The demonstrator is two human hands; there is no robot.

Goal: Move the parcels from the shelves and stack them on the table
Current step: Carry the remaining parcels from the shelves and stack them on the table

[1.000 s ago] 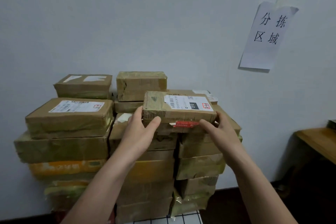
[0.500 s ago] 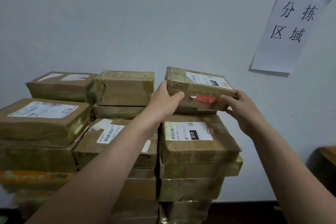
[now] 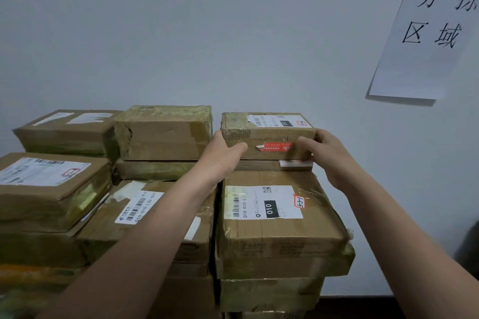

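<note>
1. Parcels (image 3: 272,292) stand in several columns against a pale wall (image 3: 181,33). The table under them is out of view.
2. Far left: a labelled parcel (image 3: 51,189) tops the near column. Behind it sits a parcel with torn label scraps (image 3: 70,129).
3. Left of centre: a heavily taped parcel (image 3: 163,132) sits high at the back, just beside the one in hand. Nearer and lower lies a barcode-labelled parcel (image 3: 140,215), partly covered by the left forearm.
4. Left hand (image 3: 220,160): grips the left end of the small parcel (image 3: 269,134). The thumb lies across the front face; the fingers are hidden behind the end.
5. Small parcel: on top of the back right column, level, label up, red sticker on the front face. Its underside meets or nearly meets a thin flat parcel (image 3: 259,165); I cannot tell which. In front and lower is the large 010 parcel (image 3: 272,241).
6. Right hand (image 3: 331,160): curled round the small parcel's right end, fingertips on the front face near the sticker.
7. Far right: a paper sign (image 3: 427,33) hangs on the wall.
8. Judgement: the step in hand is setting this parcel onto the stack. The next move calls for letting its weight settle and squaring it against its taped neighbour. Both hands then come off sideways so the column is not nudged.
</note>
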